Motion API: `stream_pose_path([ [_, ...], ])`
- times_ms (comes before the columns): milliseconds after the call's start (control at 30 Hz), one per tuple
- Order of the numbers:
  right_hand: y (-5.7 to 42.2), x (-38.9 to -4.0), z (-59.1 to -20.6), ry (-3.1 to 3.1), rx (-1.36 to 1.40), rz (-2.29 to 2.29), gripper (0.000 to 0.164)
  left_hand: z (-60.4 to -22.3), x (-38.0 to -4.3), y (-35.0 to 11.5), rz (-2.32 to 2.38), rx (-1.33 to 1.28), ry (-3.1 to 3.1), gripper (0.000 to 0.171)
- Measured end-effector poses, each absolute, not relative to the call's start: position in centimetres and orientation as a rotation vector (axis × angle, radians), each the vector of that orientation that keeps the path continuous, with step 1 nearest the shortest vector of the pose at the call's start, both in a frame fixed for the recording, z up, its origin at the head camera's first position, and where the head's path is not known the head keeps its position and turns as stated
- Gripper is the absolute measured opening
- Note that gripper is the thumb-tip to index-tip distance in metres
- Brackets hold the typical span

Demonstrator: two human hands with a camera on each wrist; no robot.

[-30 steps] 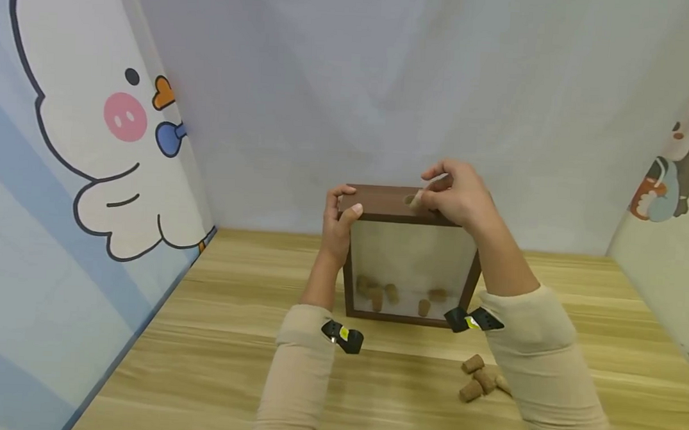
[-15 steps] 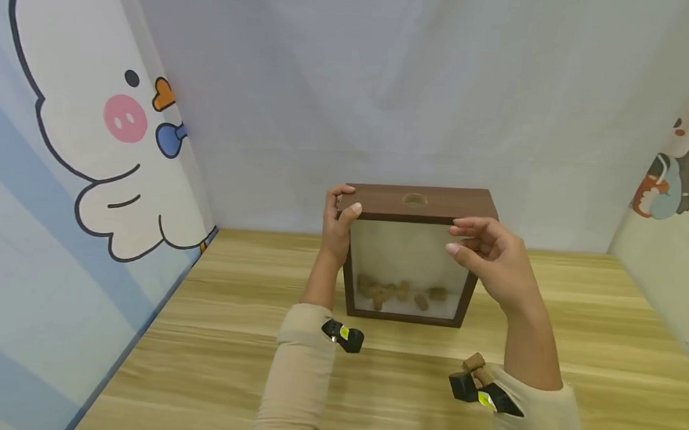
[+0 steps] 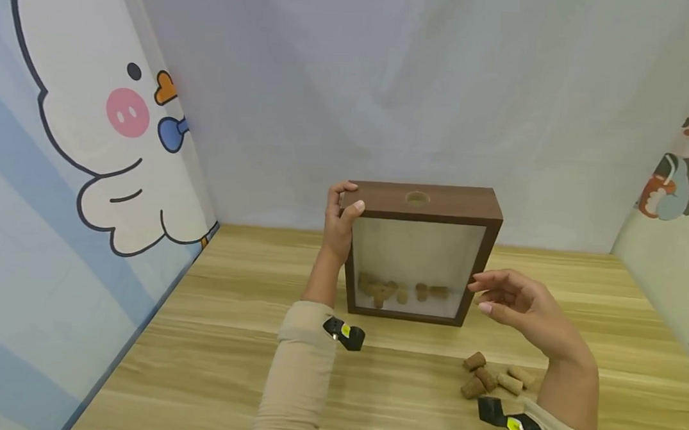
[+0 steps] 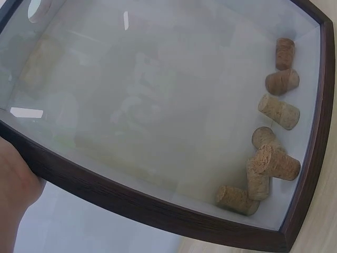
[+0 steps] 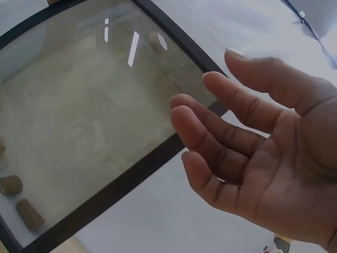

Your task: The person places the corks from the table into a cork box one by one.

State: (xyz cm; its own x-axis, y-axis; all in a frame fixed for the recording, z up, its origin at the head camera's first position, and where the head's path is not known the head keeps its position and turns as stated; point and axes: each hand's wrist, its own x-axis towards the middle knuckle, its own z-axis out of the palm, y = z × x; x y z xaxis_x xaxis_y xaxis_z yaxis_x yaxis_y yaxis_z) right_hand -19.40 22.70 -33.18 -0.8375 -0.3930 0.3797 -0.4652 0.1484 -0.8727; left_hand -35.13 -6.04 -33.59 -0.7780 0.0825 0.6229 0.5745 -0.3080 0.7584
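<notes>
Corks (image 4: 276,162) lie on the floor inside a brown box (image 3: 415,250) with a see-through front. Seven of them show in the left wrist view, some in a little heap. The box stands up on a wooden table (image 3: 228,364), near the pale wall (image 3: 385,82) at the back.

Let the box be the middle of a clock, as the head view sees it. A round hole (image 3: 418,198) sits in the box's top, at twelve o'clock. The left hand (image 3: 340,221) is at about ten o'clock. It grips the box's top corner, thumb and fingertips bent over onto the top. The right hand (image 3: 525,306) is near four o'clock, just beside the box. Its fingers are loose and a little bent, with gaps between some of them. Whether its fingertips touch the box, one cannot tell.

Five loose corks (image 3: 509,384) show on the table at five o'clock, three darker and two paler. Each arm has a cream sleeve (image 3: 300,367) and a black clip (image 3: 354,339) with a yellow mark. Around ten o'clock, far from the box, is a big white cartoon bird (image 3: 78,101).
</notes>
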Motion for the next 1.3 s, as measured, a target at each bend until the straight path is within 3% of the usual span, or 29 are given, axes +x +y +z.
stream_pose_path([
  [267, 25.4, -18.8, -35.1, -2.569, 0.853, 1.727, 0.034, -33.3, -35.0, -5.7, -2.126, -0.824, -1.631, 0.050],
  [600, 27.5, -19.0, -38.3, -2.763, 0.794, 1.841, 0.036, -33.4, -35.2, -5.4, -2.155, -0.837, -1.594, 0.037],
  [867, 28.5, -19.9, -41.7, -2.862, 0.642, 1.937, 0.039, -33.8, -35.0, -5.3, -2.116, -0.810, -1.640, 0.050],
  [1300, 28.2, -21.8, -44.2, -2.989, 0.655, 1.901, 0.035, -33.0, -34.6, -5.6, -2.118, -0.800, -1.668, 0.048],
])
